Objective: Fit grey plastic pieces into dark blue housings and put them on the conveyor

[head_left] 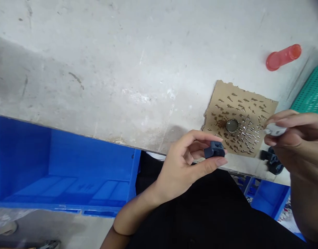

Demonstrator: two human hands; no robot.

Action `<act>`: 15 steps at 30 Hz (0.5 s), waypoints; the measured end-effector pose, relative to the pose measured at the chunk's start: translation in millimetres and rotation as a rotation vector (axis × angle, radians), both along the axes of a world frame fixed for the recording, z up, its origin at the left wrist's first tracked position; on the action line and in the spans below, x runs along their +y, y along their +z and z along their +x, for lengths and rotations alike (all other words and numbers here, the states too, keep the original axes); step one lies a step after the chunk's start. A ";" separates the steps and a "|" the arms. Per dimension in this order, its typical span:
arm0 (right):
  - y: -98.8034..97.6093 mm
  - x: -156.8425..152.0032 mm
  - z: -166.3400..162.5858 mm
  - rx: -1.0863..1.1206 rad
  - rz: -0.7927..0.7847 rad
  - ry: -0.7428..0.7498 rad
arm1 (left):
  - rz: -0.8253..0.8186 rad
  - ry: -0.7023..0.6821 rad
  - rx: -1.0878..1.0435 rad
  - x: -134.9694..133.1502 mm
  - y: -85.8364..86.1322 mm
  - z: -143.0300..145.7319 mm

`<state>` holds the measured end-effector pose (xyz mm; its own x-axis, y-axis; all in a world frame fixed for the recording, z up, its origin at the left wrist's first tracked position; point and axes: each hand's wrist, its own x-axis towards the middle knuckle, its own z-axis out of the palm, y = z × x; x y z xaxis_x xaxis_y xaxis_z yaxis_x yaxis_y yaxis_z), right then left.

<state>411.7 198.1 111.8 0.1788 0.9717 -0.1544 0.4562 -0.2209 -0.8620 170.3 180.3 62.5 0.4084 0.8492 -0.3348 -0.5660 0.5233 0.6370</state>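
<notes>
Between thumb and fingers, my left hand [187, 162] grips a small dark plastic part [215, 149] with an opening in its top, just over the table's front edge. To the right, my right hand [301, 135] pinches a small white plastic piece [275, 129]. Beneath the hands lies a piece of brown cardboard [226, 91] covered with wet, glossy drops. A small round metal cap [232, 125] sits on the cardboard between the two hands. More dark plastic parts [273, 162] rest by the table edge, partly hidden behind my right hand.
A red translucent cylinder [283, 57] stands at the back right of the grey table [109, 62]. A green perforated basket [310, 90] is at the right edge. Below the table's front edge is a large blue bin [88, 148], with another blue bin [269, 199] lower right.
</notes>
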 end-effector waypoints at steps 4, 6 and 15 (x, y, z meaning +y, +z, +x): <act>-5.8 5.4 7.0 0.294 -0.099 0.007 | 0.005 -0.020 0.004 0.4 2.4 3.0; -6.3 7.8 7.1 0.377 -0.125 -0.009 | 0.010 -0.024 -0.026 -0.2 2.3 3.2; 1.2 -5.5 0.2 0.202 -0.005 0.011 | 0.017 0.061 -0.041 -0.4 -3.2 10.4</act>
<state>411.8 192.6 113.0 0.1327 0.9726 -0.1907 0.2767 -0.2212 -0.9352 180.7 179.9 59.3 0.3686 0.8785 -0.3040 -0.6223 0.4761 0.6213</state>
